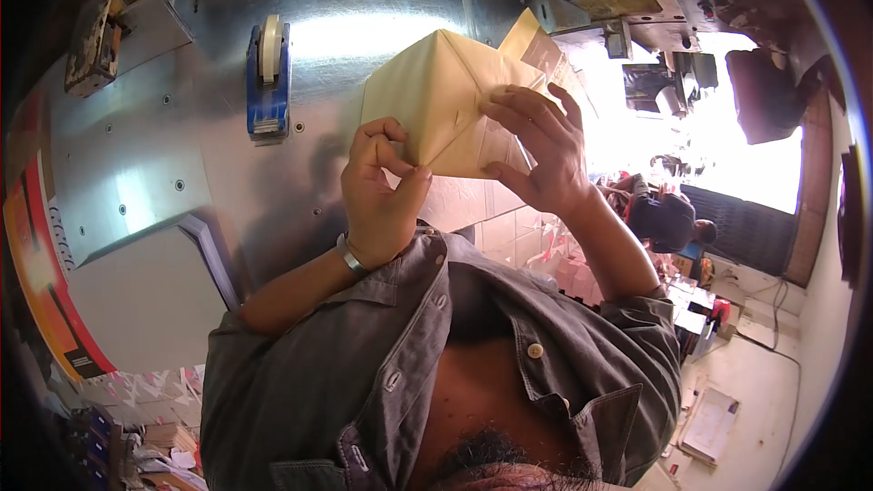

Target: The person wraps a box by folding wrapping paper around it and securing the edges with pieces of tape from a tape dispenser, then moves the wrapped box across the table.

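Observation:
A package wrapped in pale yellow-brown paper is tilted up before me, its folded end facing me. My left hand pinches the package's lower left corner between thumb and bent fingers. Across the folded end lies my right hand, its fingertips on the paper flaps and its thumb at the lower edge. The far side of the package is hidden. A blue tape dispenser with a roll of tape stands on the metal table, left of the package.
A stack of white sheets lies at the left, beside a red and orange printed sheet. Metal blocks edge the table's far side. Another person is off to the right, near cluttered tables.

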Motion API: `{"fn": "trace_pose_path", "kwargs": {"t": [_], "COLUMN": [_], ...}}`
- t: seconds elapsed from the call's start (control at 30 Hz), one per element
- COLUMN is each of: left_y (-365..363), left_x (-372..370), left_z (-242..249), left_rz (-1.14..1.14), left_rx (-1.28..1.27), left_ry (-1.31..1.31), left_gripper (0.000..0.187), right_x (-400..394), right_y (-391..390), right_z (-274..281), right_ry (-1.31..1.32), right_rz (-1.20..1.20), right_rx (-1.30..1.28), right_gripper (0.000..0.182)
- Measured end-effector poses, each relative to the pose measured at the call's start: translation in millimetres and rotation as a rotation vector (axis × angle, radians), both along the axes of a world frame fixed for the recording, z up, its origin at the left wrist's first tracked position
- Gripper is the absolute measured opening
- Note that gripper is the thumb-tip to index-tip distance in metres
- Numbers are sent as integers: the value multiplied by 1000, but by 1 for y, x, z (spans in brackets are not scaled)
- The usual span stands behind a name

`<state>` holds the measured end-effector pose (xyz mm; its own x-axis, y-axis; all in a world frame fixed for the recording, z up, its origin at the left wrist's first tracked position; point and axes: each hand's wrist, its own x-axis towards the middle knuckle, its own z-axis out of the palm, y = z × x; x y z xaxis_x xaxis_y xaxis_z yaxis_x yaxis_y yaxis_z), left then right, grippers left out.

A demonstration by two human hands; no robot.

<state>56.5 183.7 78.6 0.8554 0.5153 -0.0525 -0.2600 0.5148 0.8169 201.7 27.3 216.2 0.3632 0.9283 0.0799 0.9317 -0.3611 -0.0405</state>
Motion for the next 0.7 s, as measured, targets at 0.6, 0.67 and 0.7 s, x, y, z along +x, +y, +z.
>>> {"fn": "trace_pose_path", "kwargs": {"t": [0.6, 0.67, 0.7], "left_y": [-3, -6, -7], "left_x": [3, 2, 4], "left_z": [-2, -4, -6], "left_rz": [31, 26, 31], "left_rx": [68, 37, 18], "left_ry": [1, -2, -20], "left_gripper": [24, 22, 21], "right_x": [-8, -9, -10], "right_y": [3, 4, 3], "right_z": [-4, -2, -3], "right_ry": [2, -32, -69], "right_rz": [-4, -11, -10], "right_rx": [-1, 15, 9], "right_gripper": [66, 67, 66]}}
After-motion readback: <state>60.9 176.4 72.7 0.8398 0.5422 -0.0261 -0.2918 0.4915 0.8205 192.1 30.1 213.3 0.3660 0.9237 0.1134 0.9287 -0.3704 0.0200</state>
